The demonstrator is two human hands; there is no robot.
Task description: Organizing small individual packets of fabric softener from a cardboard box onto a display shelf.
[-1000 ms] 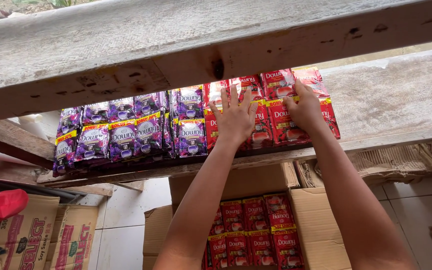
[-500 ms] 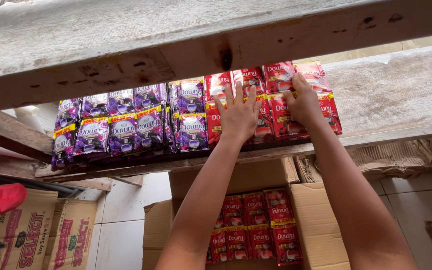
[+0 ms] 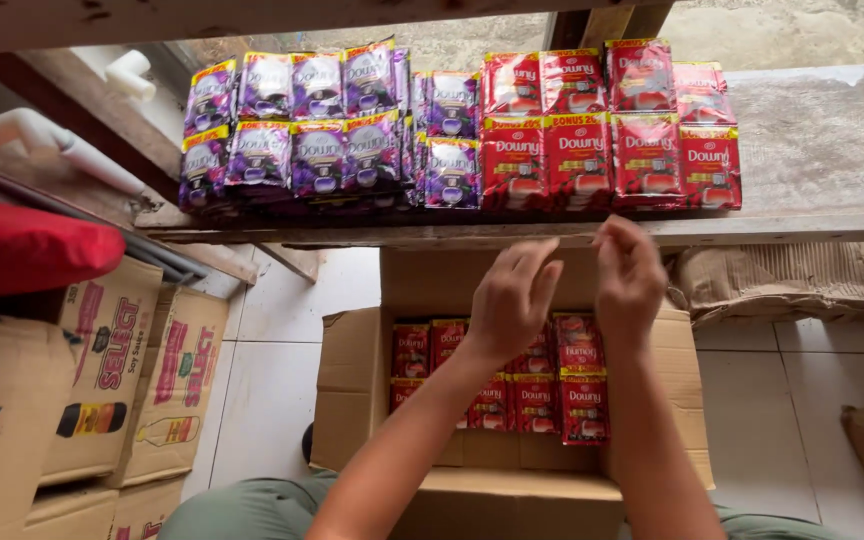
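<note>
Two bare hands hover above an open cardboard box, just below the front edge of a rough wooden shelf. The left hand has a wide grip, fingers spread and loosely curled, holding nothing. The right hand is also empty, its fingers bent slightly inward. Both hang apart from the shelf and from the packs under them.

Inside the box lie glossy red sachets in flat strips, two rows deep; about eight show, with more hidden behind the wrists. On the shelf above the box, eight red sachets on the shelf stand in two rows of four. Left of these sit purple sachets, roughly ten, overlapping so the count is uncertain.

Left of the box stand printed cartons, with a red cushion-like thing over them and white plastic pipes near the shelf. Right of the box lies crumpled brown cardboard on a white tiled floor.
</note>
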